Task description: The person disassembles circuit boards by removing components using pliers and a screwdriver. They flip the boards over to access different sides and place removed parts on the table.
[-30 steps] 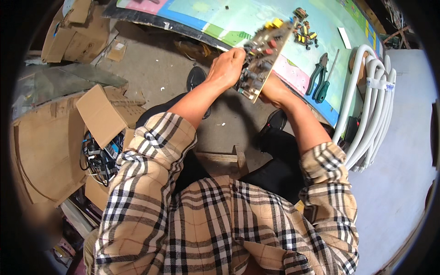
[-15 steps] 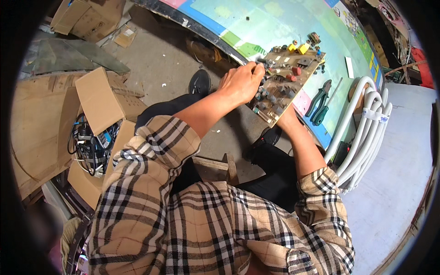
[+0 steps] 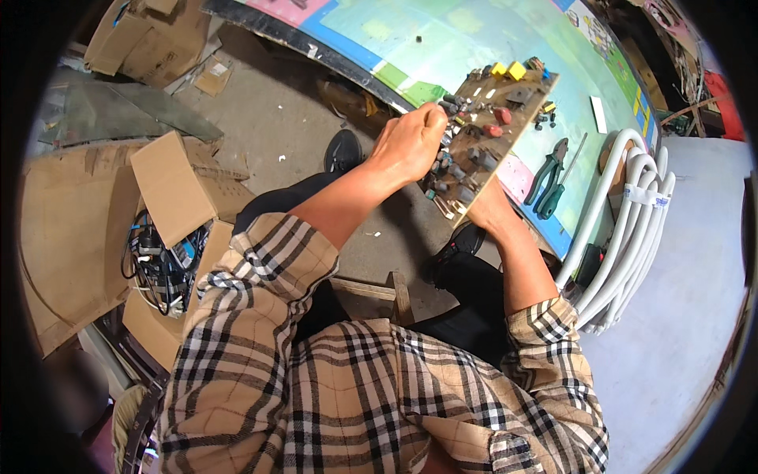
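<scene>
A brown circuit board (image 3: pixel 505 146), crowded with small electronic parts, is held tilted above the near edge of the table. My left hand (image 3: pixel 410 144) is closed at its left edge, thumb on top; the curled fingers are mostly hidden from view. From below, my right hand (image 3: pixel 489 207) supports the lower right side, its fingers hidden behind the board. Right of the board, green-handled pliers (image 3: pixel 546 171) and a screwdriver (image 3: pixel 559 189) with a green handle lie side by side on the table. Small loose parts (image 3: pixel 545 117) lie just beyond the board's right edge.
The table (image 3: pixel 371 28) has a colourful printed cover. A coiled white hose (image 3: pixel 632 229) rests at the right, by a pale surface (image 3: pixel 695 261). On the left an open cardboard box (image 3: pixel 175 189) holds tangled cables (image 3: pixel 162 261). A wooden stool (image 3: pixel 401 299) stands below me.
The circuit board has shifted slightly left and tilted more steeply, with both hands moving along with it. The pliers and screwdriver remain in place.
</scene>
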Demonstrator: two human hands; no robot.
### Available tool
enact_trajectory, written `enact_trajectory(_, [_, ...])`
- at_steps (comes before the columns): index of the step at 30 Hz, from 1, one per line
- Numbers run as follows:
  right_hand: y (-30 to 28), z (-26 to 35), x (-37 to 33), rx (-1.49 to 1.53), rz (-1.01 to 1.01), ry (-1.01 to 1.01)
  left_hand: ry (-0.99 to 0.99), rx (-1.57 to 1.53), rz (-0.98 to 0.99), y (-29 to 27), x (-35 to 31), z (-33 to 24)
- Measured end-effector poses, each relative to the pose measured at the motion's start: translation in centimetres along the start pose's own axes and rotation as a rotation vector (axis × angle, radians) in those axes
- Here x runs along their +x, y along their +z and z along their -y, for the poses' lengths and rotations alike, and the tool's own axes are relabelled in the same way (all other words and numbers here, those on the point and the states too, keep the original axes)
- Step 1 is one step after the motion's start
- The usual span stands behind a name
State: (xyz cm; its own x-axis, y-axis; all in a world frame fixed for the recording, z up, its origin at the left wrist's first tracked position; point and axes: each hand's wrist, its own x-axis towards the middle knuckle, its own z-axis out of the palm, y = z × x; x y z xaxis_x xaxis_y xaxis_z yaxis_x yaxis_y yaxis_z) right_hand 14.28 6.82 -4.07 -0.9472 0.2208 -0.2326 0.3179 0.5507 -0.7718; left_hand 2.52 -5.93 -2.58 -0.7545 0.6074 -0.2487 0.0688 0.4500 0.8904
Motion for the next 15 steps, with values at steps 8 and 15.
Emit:
enact_trajectory(8, [-2.2, 1.3, -0.6, -0.398, -0.191, -0.042, -0.25, -0.864, 0.528, -0.3, 1.3, 3.6])
enact_trajectory(15, [-2.6, 2.5, -0.7, -0.282, -0.086, 0.095, -0.406, -0.946, 0.722, -1.3, 1.8, 1.7])
